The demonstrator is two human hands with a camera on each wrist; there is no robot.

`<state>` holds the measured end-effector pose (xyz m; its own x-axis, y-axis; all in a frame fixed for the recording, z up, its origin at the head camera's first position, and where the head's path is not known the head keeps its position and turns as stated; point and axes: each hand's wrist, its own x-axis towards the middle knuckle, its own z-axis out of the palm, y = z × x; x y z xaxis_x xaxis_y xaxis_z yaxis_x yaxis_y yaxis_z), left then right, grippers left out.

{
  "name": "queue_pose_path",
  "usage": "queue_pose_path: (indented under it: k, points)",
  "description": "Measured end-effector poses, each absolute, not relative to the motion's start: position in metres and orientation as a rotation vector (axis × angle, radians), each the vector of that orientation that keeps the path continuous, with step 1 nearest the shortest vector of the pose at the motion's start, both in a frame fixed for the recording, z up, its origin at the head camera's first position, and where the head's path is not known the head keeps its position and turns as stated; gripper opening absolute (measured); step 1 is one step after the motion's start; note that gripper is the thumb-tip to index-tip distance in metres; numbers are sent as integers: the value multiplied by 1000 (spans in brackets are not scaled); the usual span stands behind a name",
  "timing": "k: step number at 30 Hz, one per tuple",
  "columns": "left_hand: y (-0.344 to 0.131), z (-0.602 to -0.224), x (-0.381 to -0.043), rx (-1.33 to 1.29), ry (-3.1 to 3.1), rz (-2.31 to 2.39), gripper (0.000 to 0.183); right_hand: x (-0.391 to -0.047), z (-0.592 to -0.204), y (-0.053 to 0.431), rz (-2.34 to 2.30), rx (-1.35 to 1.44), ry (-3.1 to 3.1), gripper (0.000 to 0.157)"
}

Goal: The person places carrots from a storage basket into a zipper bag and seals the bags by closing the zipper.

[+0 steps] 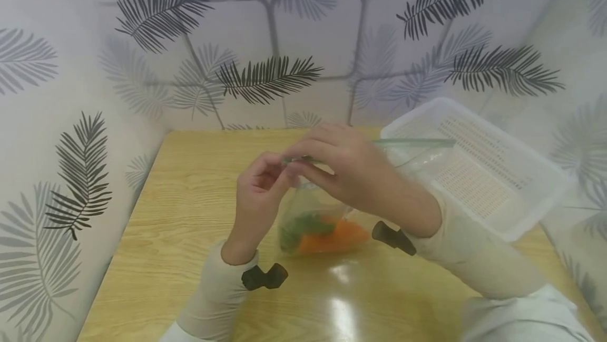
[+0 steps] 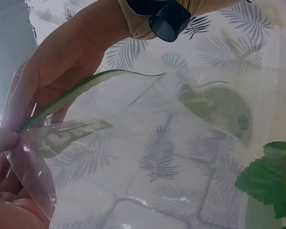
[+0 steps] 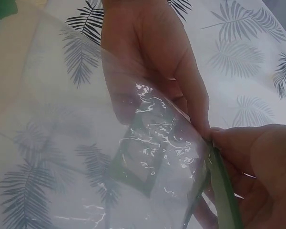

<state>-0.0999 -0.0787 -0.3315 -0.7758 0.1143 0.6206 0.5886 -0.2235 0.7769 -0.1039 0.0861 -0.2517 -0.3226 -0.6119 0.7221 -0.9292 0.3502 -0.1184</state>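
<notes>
A clear zip bag (image 1: 303,205) with a green seal strip hangs upright over the table, both hands at its upper left corner. Inside lie an orange carrot-like piece (image 1: 339,236) and green leaves (image 1: 308,226). My left hand (image 1: 258,194) pinches the corner of the bag between thumb and finger. My right hand (image 1: 346,168) pinches the green strip right beside it, its fingertips touching the left ones. In the left wrist view the bag's mouth edge (image 2: 86,86) runs from the fingers and the two sides stand apart farther along.
A white perforated plastic basket (image 1: 536,194) stands at the table's right rear, behind the bag's right end. The wooden table (image 1: 180,199) meets a leaf-patterned wall (image 1: 313,31) at the back. A dark wrist camera (image 1: 264,276) sits on the left sleeve.
</notes>
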Motion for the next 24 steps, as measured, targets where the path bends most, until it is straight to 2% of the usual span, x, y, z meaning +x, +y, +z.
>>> queue_pose_path:
  k: [14,24]
  points:
    - [-80,-326,-91,-925,-1728,-2075,6,-104,-258,95,805,1376,-2045,15]
    - [-84,-325,-88,-870,-1785,-1990,4,-105,-267,115,829,1358,-2121,16]
